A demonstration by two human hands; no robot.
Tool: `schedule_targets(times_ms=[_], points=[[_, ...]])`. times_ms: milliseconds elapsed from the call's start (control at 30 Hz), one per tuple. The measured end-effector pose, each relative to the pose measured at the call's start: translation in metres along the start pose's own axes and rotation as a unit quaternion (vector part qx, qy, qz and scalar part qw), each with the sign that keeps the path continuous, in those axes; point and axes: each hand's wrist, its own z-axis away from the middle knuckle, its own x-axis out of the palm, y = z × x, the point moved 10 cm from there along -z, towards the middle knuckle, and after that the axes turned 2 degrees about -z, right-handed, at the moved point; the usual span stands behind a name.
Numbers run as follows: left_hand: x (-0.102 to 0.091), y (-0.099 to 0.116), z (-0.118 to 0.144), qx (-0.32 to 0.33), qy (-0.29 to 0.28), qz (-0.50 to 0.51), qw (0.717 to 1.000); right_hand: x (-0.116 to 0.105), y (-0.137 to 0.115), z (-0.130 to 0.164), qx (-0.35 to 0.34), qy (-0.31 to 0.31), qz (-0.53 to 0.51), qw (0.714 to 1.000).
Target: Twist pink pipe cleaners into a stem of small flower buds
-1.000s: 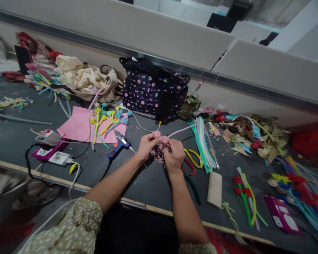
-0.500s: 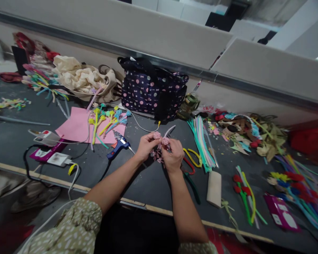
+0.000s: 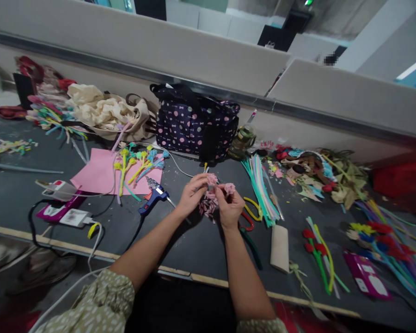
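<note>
My left hand (image 3: pixel 192 196) pinches a small fuzzy pink flower (image 3: pixel 212 179) between thumb and fingertips. Close beside it, my right hand (image 3: pixel 231 210) is closed on a second pink flower (image 3: pixel 229 188), whose head sticks out above the fingers. Both seem made of pipe cleaner; their stems are mostly hidden by my fingers. Under the hands lies a heap of short pink pieces (image 3: pixel 208 209). Just right of my right hand are pliers or scissors with yellow (image 3: pixel 254 210) and red (image 3: pixel 248 223) handles, partly covered. A blue glue gun (image 3: pixel 154 199) rests left of my left hand.
Pink paper (image 3: pixel 93 171) bears yellow and blue pipe-cleaner flowers (image 3: pixel 125 166). A dotted dark bag (image 3: pixel 194 127) and a green bottle (image 3: pixel 244 138) stand behind. Pipe cleaners (image 3: pixel 261 189), a beige block (image 3: pixel 279 249) and red flowers (image 3: pixel 310 236) lie right; a power strip (image 3: pixel 64 210) lies left.
The two pink flowers have moved apart; the right one is now farther right and higher out of my fingers. The pale stem that stuck up between my hands no longer shows there.
</note>
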Motion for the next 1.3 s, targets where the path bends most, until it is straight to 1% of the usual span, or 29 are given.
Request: schedule_targets(times_ms=[100,200,267,367,467,567,667,767,833,867,933,1000,1067,1133,1200,1300], points=[[-0.005,0.004,-0.001,0.018,0.020,-0.055,0.998,0.000,0.005,0.000,0.040,0.015,-0.092,0.995],[-0.010,0.012,-0.001,0.045,0.042,-0.103,0.993,-0.001,0.013,-0.002,0.079,0.029,-0.140,0.987],[-0.012,0.018,-0.003,0.051,0.044,-0.129,0.989,0.002,0.020,-0.005,0.110,0.013,-0.146,0.983],[-0.009,0.027,-0.008,0.056,0.019,-0.163,0.985,0.003,0.026,-0.011,0.134,-0.023,-0.142,0.981],[-0.001,0.035,-0.012,0.065,-0.015,-0.194,0.979,-0.003,0.026,-0.017,0.109,-0.020,-0.122,0.986],[0.009,0.039,-0.015,0.068,-0.045,-0.225,0.971,-0.012,0.027,-0.019,0.086,0.015,-0.106,0.991],[0.017,0.043,-0.016,0.068,-0.058,-0.262,0.961,-0.015,0.025,-0.019,0.067,0.037,-0.078,0.994],[0.024,0.050,-0.016,0.073,-0.068,-0.297,0.950,-0.019,0.013,-0.018,0.021,0.063,0.003,0.998],[0.025,0.055,-0.017,0.074,-0.062,-0.318,0.943,-0.022,0.004,-0.018,-0.007,0.083,0.059,0.995],[0.025,0.056,-0.018,0.071,-0.059,-0.327,0.941,-0.022,0.002,-0.019,-0.012,0.086,0.069,0.994],[0.023,0.057,-0.021,0.062,-0.054,-0.336,0.938,-0.020,0.004,-0.023,0.004,0.068,0.045,0.997],[0.020,0.054,-0.024,0.049,-0.059,-0.338,0.938,-0.013,0.010,-0.027,0.037,0.025,-0.016,0.999],[0.018,0.051,-0.027,0.034,-0.070,-0.337,0.938,-0.006,0.014,-0.030,0.071,-0.016,-0.081,0.994],[0.016,0.048,-0.029,0.016,-0.086,-0.338,0.937,-0.002,0.014,-0.032,0.097,-0.039,-0.126,0.986],[0.015,0.047,-0.030,-0.004,-0.099,-0.345,0.933,0.000,0.012,-0.033,0.113,-0.051,-0.146,0.981],[0.013,0.048,-0.028,-0.027,-0.110,-0.361,0.926,0.002,0.005,-0.033,0.116,-0.065,-0.153,0.979]])
